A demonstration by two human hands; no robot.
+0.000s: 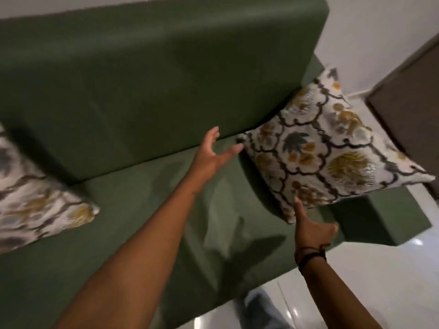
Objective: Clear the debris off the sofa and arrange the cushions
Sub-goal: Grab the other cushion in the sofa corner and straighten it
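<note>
A green sofa [147, 210] fills the view. A white cushion with a grey and yellow floral pattern [325, 148] leans against the backrest at the sofa's right end. My left hand [213, 150] is open with fingers spread, its fingertips just at the cushion's left corner. My right hand [311, 226] is open below the cushion, its thumb touching the cushion's lower edge. A second cushion with the same pattern [40, 205] lies on the seat at the far left, blurred and partly cut off by the frame.
A grey-brown piece of furniture [408, 105] stands to the right of the sofa against the white wall. Glossy white floor [380, 269] lies in front of the sofa. A leg in blue jeans [261, 307] shows at the bottom.
</note>
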